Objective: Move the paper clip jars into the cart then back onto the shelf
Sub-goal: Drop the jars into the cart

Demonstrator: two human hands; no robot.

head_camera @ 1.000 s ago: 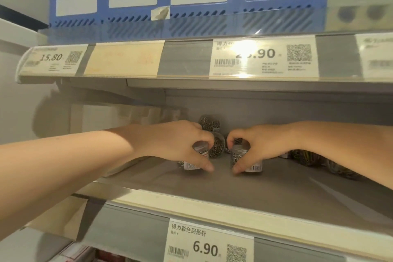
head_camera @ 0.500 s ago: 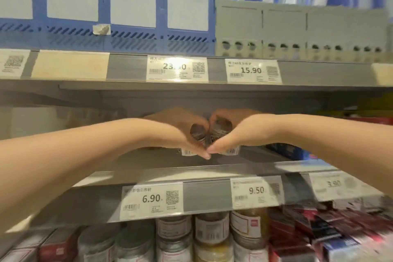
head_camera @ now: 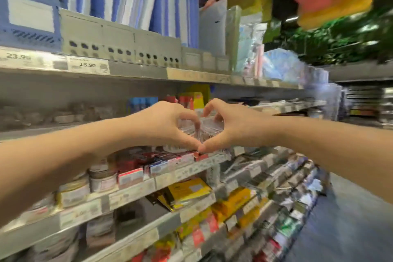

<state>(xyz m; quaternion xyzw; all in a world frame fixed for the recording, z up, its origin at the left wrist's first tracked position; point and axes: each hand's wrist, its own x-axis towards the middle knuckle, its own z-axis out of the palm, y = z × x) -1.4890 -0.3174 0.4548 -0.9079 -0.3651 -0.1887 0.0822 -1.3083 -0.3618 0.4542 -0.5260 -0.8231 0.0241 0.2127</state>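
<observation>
The left hand (head_camera: 161, 125) and right hand (head_camera: 230, 128) each curl round one of the paper clip jars (head_camera: 210, 126). The jars are held touching, side by side, in front of the shelf (head_camera: 212, 160). No cart is in view.

L hand (head_camera: 163, 125): bare | R hand (head_camera: 231, 127): bare | L forearm (head_camera: 63, 155): bare | R forearm (head_camera: 329, 147): bare

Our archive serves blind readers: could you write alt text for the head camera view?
The left hand and right hand grip clear paper clip jars between them, thumbs touching, in front of stocked store shelves. The picture is motion-blurred.
</observation>
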